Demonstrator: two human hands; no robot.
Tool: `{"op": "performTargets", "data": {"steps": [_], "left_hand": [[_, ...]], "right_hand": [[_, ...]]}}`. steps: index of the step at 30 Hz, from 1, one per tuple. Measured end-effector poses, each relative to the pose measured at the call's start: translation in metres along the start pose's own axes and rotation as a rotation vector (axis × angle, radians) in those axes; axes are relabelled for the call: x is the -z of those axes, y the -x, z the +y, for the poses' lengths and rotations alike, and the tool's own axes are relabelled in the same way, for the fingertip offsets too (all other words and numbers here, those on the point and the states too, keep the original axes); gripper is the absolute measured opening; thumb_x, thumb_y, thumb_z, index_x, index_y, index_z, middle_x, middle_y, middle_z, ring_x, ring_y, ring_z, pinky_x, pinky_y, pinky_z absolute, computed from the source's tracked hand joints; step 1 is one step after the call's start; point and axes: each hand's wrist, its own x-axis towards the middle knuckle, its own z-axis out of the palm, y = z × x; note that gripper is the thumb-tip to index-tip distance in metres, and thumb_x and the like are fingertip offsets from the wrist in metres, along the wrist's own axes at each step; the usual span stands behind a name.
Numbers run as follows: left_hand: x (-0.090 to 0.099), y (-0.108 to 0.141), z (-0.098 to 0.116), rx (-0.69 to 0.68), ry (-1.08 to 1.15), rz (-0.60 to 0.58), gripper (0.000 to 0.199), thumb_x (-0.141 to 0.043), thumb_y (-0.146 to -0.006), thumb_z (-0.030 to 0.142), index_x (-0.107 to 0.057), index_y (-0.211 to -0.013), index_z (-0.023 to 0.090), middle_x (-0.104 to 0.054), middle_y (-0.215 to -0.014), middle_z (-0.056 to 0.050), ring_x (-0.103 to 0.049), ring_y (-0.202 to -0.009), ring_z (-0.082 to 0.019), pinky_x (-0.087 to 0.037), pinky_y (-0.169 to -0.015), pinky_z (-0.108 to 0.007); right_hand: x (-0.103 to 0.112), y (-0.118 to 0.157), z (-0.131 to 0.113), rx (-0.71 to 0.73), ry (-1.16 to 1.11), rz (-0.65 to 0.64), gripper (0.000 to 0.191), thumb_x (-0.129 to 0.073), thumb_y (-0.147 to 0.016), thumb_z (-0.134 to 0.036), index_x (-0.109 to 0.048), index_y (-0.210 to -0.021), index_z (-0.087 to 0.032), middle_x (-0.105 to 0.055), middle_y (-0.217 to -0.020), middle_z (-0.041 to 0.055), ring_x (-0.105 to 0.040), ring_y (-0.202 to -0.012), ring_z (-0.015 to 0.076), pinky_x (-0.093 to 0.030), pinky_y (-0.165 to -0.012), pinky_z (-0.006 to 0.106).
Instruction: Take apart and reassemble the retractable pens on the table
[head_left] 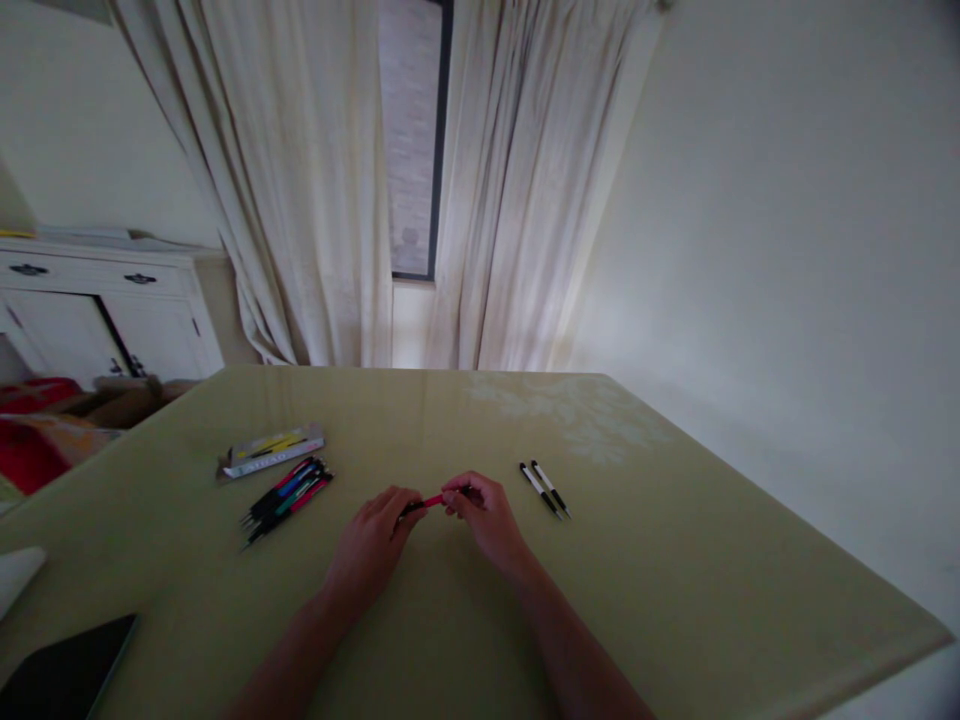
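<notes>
A red pen (pixel 433 501) with black ends is held between both hands, just over the table. My left hand (pixel 379 532) is closed round its left end. The fingers of my right hand (pixel 482 512) pinch it toward the other end, partly hiding it. To the right lie two white pens with black grips, a nearer one (pixel 538 489) and another (pixel 551 486), side by side at a slant. On the left is a pile of several pens (pixel 289 497) in red, blue, green and black. Behind that pile sits a pen box (pixel 274 449) with yellow printing.
The table (pixel 660 590) has a yellow-green cover. A dark flat device (pixel 71 665) lies at its near left, with a white object (pixel 16 575) beyond. Curtains (pixel 322 200), a white cabinet (pixel 157 310) and a wall (pixel 787 250) stand around it.
</notes>
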Motion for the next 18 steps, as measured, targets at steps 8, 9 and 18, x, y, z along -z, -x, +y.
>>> {"op": "performTargets", "data": {"steps": [8,9,18], "left_hand": [[-0.0011,0.0001,-0.0019,-0.004,-0.003,-0.019,0.031,-0.046,-0.103,0.042,-0.070,-0.097,0.024,-0.074,-0.092,-0.004,-0.067,-0.087,-0.023,-0.052,-0.082,-0.036],[-0.0010,0.0002,-0.0022,0.001,-0.023,-0.026,0.036,-0.042,-0.104,0.041,-0.070,-0.089,0.023,-0.072,-0.084,-0.003,-0.067,-0.083,-0.023,-0.051,-0.081,-0.036],[0.0002,-0.0002,0.0003,0.036,-0.007,-0.044,0.033,-0.045,-0.102,0.043,-0.069,-0.090,0.024,-0.073,-0.084,-0.004,-0.067,-0.081,-0.022,-0.050,-0.078,-0.034]], "right_hand": [[-0.0004,0.0008,-0.0034,0.000,-0.015,-0.030,0.020,-0.074,-0.082,-0.038,-0.072,-0.086,-0.018,-0.071,-0.073,0.0021,-0.065,-0.068,0.0172,-0.048,-0.066,0.027],[-0.0005,0.0008,-0.0033,-0.004,-0.018,-0.035,0.020,-0.074,-0.082,-0.037,-0.072,-0.086,-0.018,-0.071,-0.074,0.0019,-0.065,-0.069,0.0171,-0.049,-0.066,0.027],[0.0000,-0.0005,-0.0003,0.006,-0.013,-0.036,0.018,-0.075,-0.081,-0.036,-0.071,-0.085,-0.018,-0.070,-0.073,0.0013,-0.065,-0.068,0.0160,-0.047,-0.065,0.026]]}}
